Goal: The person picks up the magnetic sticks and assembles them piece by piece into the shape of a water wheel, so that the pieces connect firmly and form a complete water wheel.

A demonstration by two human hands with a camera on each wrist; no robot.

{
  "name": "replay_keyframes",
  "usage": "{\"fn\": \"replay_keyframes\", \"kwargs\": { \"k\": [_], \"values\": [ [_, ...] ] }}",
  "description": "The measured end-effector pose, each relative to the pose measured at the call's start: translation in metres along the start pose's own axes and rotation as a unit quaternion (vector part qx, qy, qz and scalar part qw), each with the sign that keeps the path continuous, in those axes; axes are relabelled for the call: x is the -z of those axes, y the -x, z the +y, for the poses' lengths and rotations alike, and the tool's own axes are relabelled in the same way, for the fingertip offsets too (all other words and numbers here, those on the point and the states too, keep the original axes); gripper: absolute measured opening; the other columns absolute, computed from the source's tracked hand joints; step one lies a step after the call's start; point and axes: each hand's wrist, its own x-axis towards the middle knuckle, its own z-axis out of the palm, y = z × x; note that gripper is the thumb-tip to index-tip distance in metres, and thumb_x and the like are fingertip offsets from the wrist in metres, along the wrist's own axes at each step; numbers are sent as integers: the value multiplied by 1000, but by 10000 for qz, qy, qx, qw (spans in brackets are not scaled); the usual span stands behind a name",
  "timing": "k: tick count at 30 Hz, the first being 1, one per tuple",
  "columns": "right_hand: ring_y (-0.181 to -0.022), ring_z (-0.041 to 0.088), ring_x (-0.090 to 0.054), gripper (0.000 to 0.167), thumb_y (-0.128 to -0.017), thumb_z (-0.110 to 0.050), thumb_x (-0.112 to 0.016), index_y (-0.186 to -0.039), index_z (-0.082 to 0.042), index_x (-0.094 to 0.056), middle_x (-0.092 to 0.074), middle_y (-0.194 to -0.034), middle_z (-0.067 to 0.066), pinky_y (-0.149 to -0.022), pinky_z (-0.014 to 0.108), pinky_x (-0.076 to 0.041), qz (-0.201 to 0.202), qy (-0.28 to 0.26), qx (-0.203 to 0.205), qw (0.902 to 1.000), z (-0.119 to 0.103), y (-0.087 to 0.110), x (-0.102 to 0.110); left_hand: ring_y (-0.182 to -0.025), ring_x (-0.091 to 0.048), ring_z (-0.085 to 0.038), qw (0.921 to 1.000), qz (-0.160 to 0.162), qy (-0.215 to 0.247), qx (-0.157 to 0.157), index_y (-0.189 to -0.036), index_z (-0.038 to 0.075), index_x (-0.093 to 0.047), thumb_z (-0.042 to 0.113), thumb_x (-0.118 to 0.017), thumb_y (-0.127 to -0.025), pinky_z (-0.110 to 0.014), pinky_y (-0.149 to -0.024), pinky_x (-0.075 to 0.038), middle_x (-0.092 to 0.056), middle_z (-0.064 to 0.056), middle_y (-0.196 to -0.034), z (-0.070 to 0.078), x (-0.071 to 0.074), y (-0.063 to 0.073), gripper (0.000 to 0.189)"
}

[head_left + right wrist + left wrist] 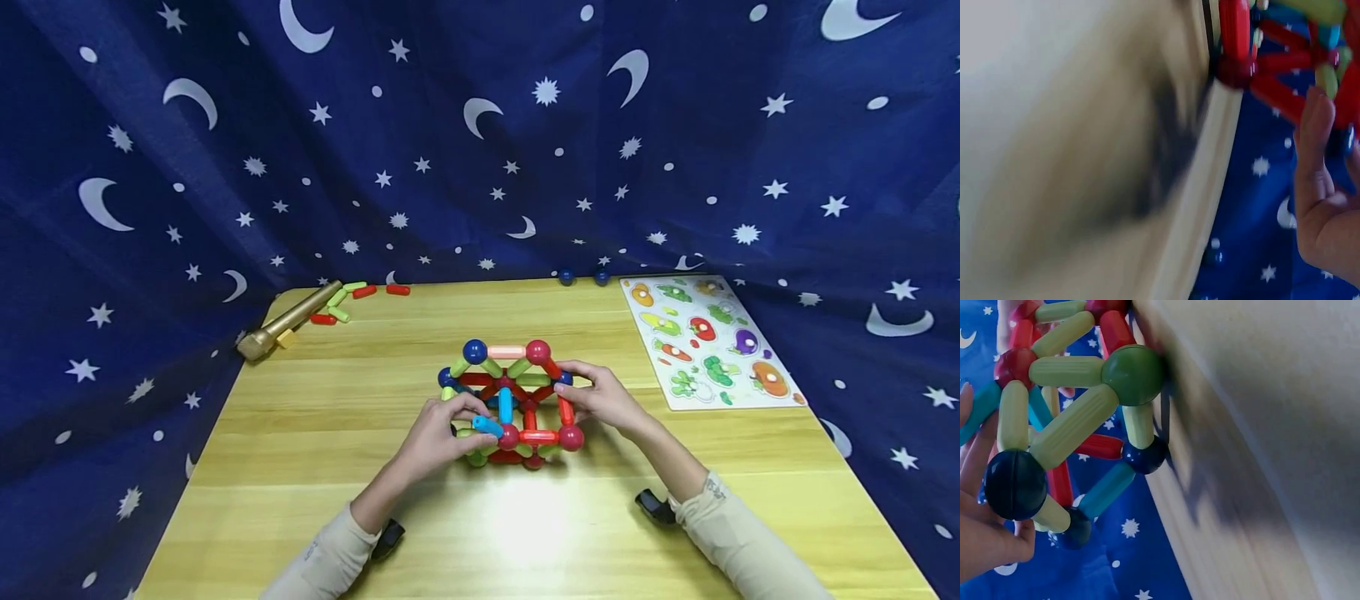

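Note:
A frame of magnetic sticks and balls (537, 352) in red, green, blue and pale pink stands at the middle of the table. At its front left, my left hand (438, 437) pinches a blue magnetic stick (487, 427) between thumb and fingers; one end meets a red ball (508, 437). My right hand (603, 402) grips the frame's right side, around a dark blue ball (564, 379) and the red sticks beside it. In the left wrist view, a green ball (1134, 375) and a dark blue ball (1016, 484) show on the near side.
Loose red and green magnetic sticks (364, 292) lie at the back left beside a gold toy microphone (288, 321). Two dark blue balls (566, 277) sit at the table's back edge. A vegetable puzzle board (708, 342) lies at the right. A starry blue curtain (480, 142) hangs behind.

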Motion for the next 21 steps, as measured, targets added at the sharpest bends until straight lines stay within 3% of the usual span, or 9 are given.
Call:
{"fn": "replay_keyframes", "kwargs": {
  "k": [4,5,7,9,11,13,16,21],
  "values": [
    [-65,36,-65,47,-101,-31,-52,-138,-1,-50,-61,-121,29,-54,45,-54,-147,782,287,9964,-4,-24,19,-90,-73,-11,9992,298,-127,-245,-99,22,-67,27,-84,-74,-50,-100,-31,-75,8,-93,-3,-1,0,31],
    [-69,41,-64,47,-102,-34,-50,-137,-3,-52,-60,-124,28,-54,46,-53,-40,1050,325,9939,-6,-33,26,-90,-72,-10,9984,391,-222,-335,-100,22,-67,27,-85,-74,-53,-101,-30,-75,8,-95,-5,-2,1,31],
    [-85,46,-64,44,-102,-37,-48,-134,-7,-56,-61,-128,23,-66,49,-53,434,1767,443,9823,-7,-59,43,-90,-71,-9,9961,576,-420,-512,-100,22,-69,27,-85,-73,-58,-101,-28,-73,8,-97,-8,-4,2,31],
    [-102,47,-60,40,-101,-34,-51,-131,-10,-59,-59,-131,21,-80,54,-50,1087,2424,434,9631,-5,-89,62,-90,-68,-8,9931,753,-606,-660,-99,22,-71,27,-85,-72,-61,-101,-28,-71,7,-98,-10,-8,2,31],
    [-115,45,-54,37,-99,-28,-52,-131,-11,-59,-55,-133,21,-87,57,-47,1693,3091,276,9354,0,-118,82,-91,-66,-9,9903,904,-723,-768,-98,21,-73,28,-86,-71,-59,-100,-29,-71,7,-96,-12,-11,2,31],
    [-119,46,-50,39,-96,-20,-52,-134,-12,-57,-49,-137,24,-84,58,-47,2051,3587,1,9106,7,-143,102,-92,-65,-9,9887,990,-744,-844,-97,21,-74,27,-86,-70,-56,-98,-29,-71,7,-95,-13,-14,2,31],
    [-110,48,-53,48,-93,-11,-48,-141,-12,-49,-38,-143,28,-71,54,-49,1968,4121,-580,8877,17,-169,124,-95,-64,-8,9880,1038,-709,-898,-97,21,-74,28,-87,-69,-54,-97,-29,-71,8,-95,-14,-16,4,31],
    [-109,52,-53,55,-91,-8,-44,-145,-12,-42,-37,-144,32,-78,60,-49,1344,4673,-1119,8666,21,-185,138,-99,-62,-8,9901,1052,-443,-819,-99,21,-77,28,-86,-70,-53,-96,-27,-73,9,-98,-20,-14,8,31]
  ]
}}
